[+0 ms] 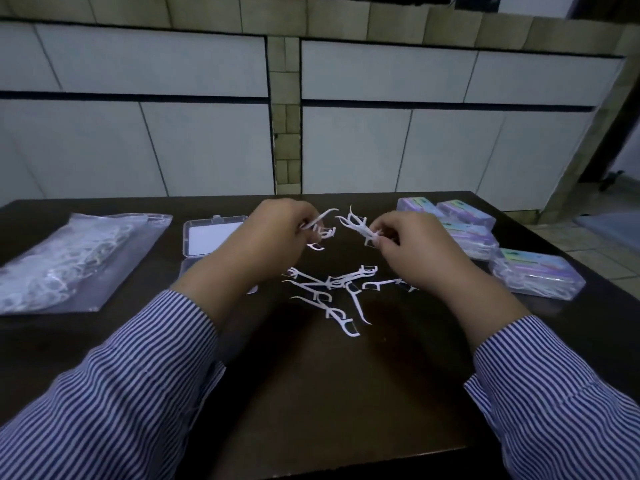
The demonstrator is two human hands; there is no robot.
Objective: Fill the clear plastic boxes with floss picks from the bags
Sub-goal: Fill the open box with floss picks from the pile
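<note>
Picks [332, 292] on table, below hands [277, 233]

A dark brown desk [339, 375] with a dull sheen is seen in the foreground. Behind it, a row of pale grey-white cabinet doors [152, 64] is arranged in two tiers, split by dark horizontal gaps. The two cabinet banks are divided by a narrow column of beige tiles [285, 116], and a band of the same tiles [311, 15] is run along the top. At the far right, a light tiled floor [588, 237] is visible. The room is dimly lit.
</note>
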